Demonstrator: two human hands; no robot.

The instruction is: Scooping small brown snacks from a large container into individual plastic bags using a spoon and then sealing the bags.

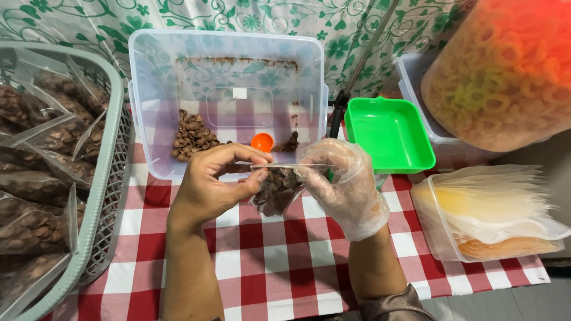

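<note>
Over the red-checked tablecloth (279, 261), the bare left hand (208, 184) and the gloved right hand (345, 184) each pinched one end of the top edge of a small clear bag (276, 190) filled with brown snack pieces, holding it just in front of the clear tub (226, 53). An orange scoop (262, 142) lay inside the tub beside the loose pieces (191, 138). To close it well, the mouth probably needed to stay stretched flat and level, free of crumbs. A basket (101, 178) of filled bags stood at the left, a green tray (389, 134) at the right.
</note>
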